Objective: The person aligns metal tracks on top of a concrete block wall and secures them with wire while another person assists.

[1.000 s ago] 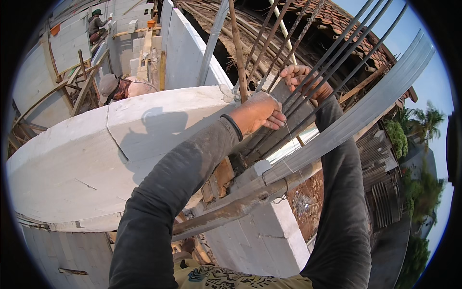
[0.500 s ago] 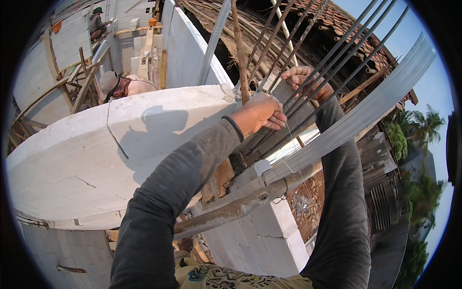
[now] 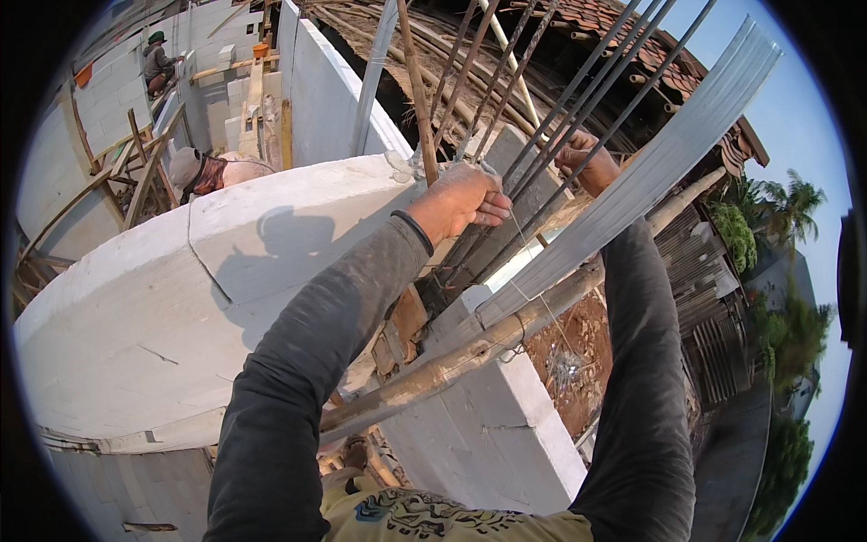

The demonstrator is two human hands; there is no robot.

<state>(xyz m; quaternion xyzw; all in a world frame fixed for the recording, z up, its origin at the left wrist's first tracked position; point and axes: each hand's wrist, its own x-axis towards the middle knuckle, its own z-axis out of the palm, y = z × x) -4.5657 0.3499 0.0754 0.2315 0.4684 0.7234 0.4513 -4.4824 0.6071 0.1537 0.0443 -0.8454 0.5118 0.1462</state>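
Note:
My left hand (image 3: 462, 200) is pinched closed on a thin wire (image 3: 539, 294), just left of a group of upright steel rebars (image 3: 578, 108). The wire hangs from its fingers and trails down to the right. My right hand (image 3: 591, 165) is on the far side of the rebars, its fingers curled and partly hidden by them; what they hold cannot be made out. A long grey metal channel (image 3: 668, 158) slants up past my right wrist, in front of that forearm. A wooden stick (image 3: 417, 99) stands upright beside my left hand.
A pale block wall (image 3: 126, 262) curves across the left, bearing my shadow. A wooden pole (image 3: 452, 361) crosses below my hands. Two people, one crouched (image 3: 158, 63) and one in a cap (image 3: 194, 172), are beyond the wall. A tiled roof (image 3: 614, 23) lies behind the rebars.
The view has swung slightly, so the scene sits farther left. My right hand has drawn a little rightward from the rebars, its fingers more curled. My left hand keeps its pinch on the wire.

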